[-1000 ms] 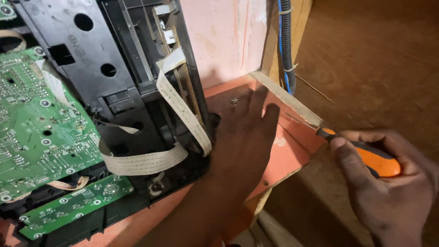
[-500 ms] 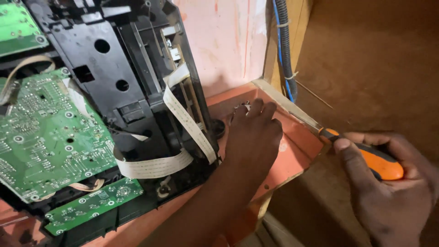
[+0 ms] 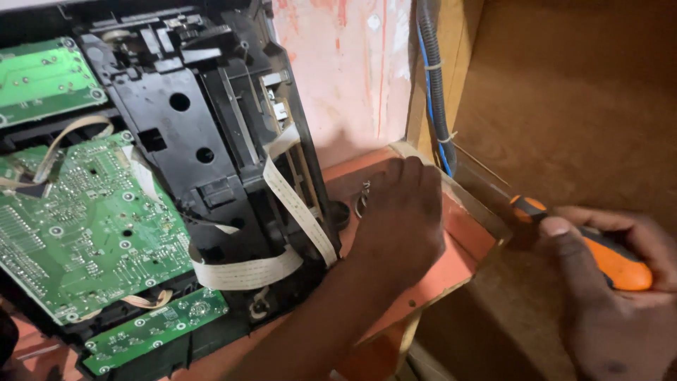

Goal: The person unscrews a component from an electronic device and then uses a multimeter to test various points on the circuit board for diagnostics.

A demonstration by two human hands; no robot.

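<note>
While my left hand [image 3: 398, 226] rests fingers-together, palm down, on the reddish-orange wooden shelf [image 3: 462, 243], right beside the opened black plastic chassis [image 3: 211, 155] with its green circuit boards [image 3: 77, 226] and white flat ribbon cable [image 3: 296, 204], my right hand [image 3: 610, 282] has its fingers wrapped tight around an orange-and-black-handled screwdriver [image 3: 599, 250], off to the right of the shelf's edge.

three green circuit boards [image 3: 84, 226], one orange-handled screwdriver [image 3: 606, 257], two flat ribbon cables [image 3: 296, 204].
</note>
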